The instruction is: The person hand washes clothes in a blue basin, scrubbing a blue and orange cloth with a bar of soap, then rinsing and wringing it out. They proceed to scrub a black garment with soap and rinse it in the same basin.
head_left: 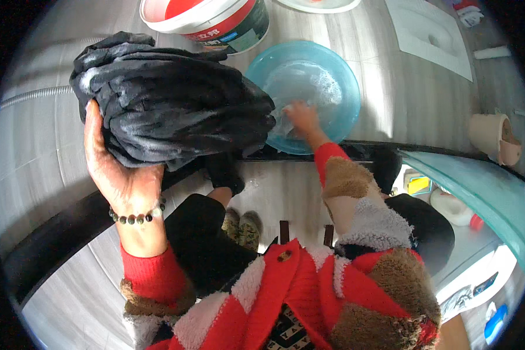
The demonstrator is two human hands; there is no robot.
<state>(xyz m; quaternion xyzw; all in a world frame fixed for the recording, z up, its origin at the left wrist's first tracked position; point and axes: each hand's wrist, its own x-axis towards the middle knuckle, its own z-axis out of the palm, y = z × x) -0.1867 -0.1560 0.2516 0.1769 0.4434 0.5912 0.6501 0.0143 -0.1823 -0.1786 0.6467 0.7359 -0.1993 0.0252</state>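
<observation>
Left hand [115, 166] grips wet dark garment [169, 105] aloft; right hand [300, 116], fingers seemingly spread, touches blue basin [344, 76].

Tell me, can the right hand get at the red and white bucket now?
Probably not directly: the right hand is down in the blue basin, and the bucket stands beyond its far rim.

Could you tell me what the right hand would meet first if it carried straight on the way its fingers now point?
The right hand is already in the round translucent blue plastic basin; pushing on, it would probably meet the soapy water, then the far wall, though depth is unclear.
</observation>
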